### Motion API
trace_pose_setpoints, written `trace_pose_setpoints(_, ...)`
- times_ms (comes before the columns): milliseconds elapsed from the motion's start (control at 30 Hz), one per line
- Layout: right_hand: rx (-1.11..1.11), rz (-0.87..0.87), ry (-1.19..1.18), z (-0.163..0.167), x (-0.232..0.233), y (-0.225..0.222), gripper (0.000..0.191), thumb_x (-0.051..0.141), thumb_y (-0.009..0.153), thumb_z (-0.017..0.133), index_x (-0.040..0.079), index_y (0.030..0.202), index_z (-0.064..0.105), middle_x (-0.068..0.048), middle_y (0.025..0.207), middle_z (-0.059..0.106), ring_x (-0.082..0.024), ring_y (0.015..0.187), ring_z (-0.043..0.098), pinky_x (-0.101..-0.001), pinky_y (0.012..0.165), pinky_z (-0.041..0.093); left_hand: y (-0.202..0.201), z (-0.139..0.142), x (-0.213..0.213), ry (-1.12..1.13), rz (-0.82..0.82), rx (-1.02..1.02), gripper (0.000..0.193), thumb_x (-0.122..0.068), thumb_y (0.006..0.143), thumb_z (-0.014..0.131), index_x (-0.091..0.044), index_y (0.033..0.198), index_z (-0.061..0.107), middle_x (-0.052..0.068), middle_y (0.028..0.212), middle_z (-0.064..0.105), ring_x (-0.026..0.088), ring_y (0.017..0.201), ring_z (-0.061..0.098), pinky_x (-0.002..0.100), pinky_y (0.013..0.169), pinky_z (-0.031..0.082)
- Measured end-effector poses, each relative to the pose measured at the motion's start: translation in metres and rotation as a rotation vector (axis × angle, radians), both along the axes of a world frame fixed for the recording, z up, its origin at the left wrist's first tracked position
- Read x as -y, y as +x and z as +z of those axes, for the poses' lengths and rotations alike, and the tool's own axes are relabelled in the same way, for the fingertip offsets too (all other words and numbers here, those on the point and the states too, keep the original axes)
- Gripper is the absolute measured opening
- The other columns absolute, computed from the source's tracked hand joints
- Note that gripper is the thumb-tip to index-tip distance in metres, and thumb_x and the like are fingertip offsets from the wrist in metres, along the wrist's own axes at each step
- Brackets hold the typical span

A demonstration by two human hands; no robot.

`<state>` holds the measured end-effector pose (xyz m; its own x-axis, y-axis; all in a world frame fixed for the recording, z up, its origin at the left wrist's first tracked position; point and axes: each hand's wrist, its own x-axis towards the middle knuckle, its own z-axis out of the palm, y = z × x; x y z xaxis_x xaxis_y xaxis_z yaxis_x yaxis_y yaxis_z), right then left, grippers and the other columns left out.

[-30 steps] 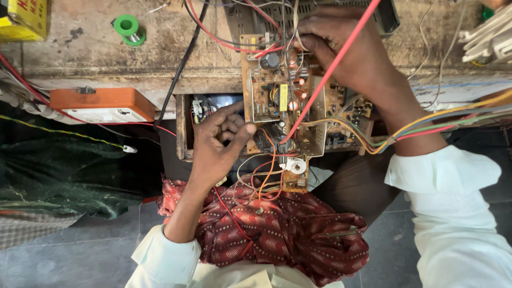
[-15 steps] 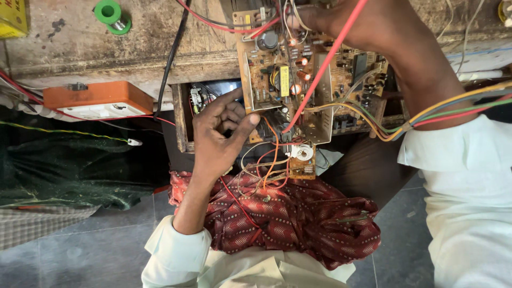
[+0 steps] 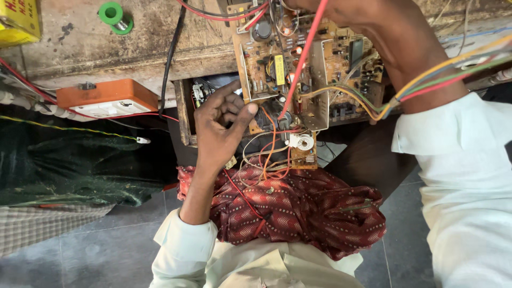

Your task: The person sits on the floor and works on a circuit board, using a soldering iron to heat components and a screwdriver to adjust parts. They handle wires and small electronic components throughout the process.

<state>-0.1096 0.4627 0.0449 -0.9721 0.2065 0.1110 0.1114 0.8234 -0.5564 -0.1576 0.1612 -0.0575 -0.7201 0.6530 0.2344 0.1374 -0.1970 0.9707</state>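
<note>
Probing a brown circuit board (image 3: 277, 80) that hangs half off the bench (image 3: 80, 42) edge, over the lap. Left hand (image 3: 221, 125) at the board's left edge, fingers curled in, thumb tip just touching the board near an orange wire (image 3: 273, 140); grip loosely clenched, nothing clearly held in it. Right hand (image 3: 368, 21) reaching over the board's top, mostly cut off by the frame edge; cannot tell its grip, though a red lead (image 3: 301, 64) runs down from it to a dark part low on the board. Doing this well, by judgement: steadying the board with the left thumb, keeping the lead's tip on one point only, clear of the loose orange and red loops beneath. Multicoloured wire bundle (image 3: 426, 80) crossing the right forearm, best kept off the board. Red patterned cloth (image 3: 298, 213) across the lap below. Packages and labels: yellow box (image 3: 18, 21) at top-left corner of the bench, printed, partly out of frame; green solder spool (image 3: 114, 16) just right of it; flat orange case (image 3: 106, 98) with white face under the bench edge; small yellow rectangular part upright on the board.
</note>
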Motion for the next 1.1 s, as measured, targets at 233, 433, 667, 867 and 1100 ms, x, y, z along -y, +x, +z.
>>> trace_pose_setpoints(233,-0.028,0.024,-0.015,0.007,0.012,0.016,0.024,0.022,0.103,0.073,0.003,0.117,0.072,-0.007,0.093,0.072,-0.015,0.080,0.068,-0.0328,0.070,0.054,0.018,0.011,0.012,-0.046,0.023,-0.051,0.047,-0.006,0.095,0.077,0.008,0.137,0.060,0.002,0.086,0.064,0.004,0.072,0.060,0.018,0.060,0.048)
trace_pose_setpoints(433,-0.051,0.043,-0.035,0.016,0.023,0.032,0.023,0.021,0.103,0.073,0.002,0.117,0.072,-0.007,0.096,0.072,-0.014,0.083,0.069,-0.0323,0.073,0.055,0.034,0.016,0.022,-0.021,0.028,-0.084,0.045,-0.007,0.095,0.076,0.007,0.136,0.061,0.001,0.087,0.065,0.003,0.073,0.060,0.018,0.060,0.048)
trace_pose_setpoints(667,-0.088,0.089,-0.063,0.030,0.041,0.046,0.022,0.020,0.103,0.073,0.002,0.117,0.072,-0.006,0.098,0.072,-0.014,0.086,0.069,-0.0317,0.077,0.056,0.052,0.023,0.038,-0.035,0.045,-0.100,0.043,-0.007,0.095,0.077,0.007,0.133,0.063,0.000,0.083,0.064,0.002,0.069,0.057,0.017,0.057,0.042)
trace_pose_setpoints(867,-0.110,0.108,-0.102,0.034,0.046,0.053,0.022,0.019,0.103,0.073,0.002,0.117,0.072,-0.006,0.100,0.072,-0.014,0.089,0.070,-0.0312,0.080,0.057,0.060,0.028,0.040,-0.027,0.021,-0.059,0.041,-0.007,0.095,0.077,0.005,0.132,0.065,0.001,0.084,0.066,0.004,0.069,0.060,0.018,0.057,0.046)
trace_pose_setpoints(1100,-0.165,0.184,-0.177,0.034,0.036,0.058,0.021,0.017,0.103,0.073,0.001,0.116,0.072,-0.005,0.103,0.073,-0.013,0.092,0.071,-0.0306,0.083,0.058,0.055,0.082,0.035,-0.051,0.376,-1.009,0.047,0.007,0.077,0.075,0.006,0.123,0.065,0.020,0.122,0.064,0.036,0.118,0.061,0.048,0.100,0.052)
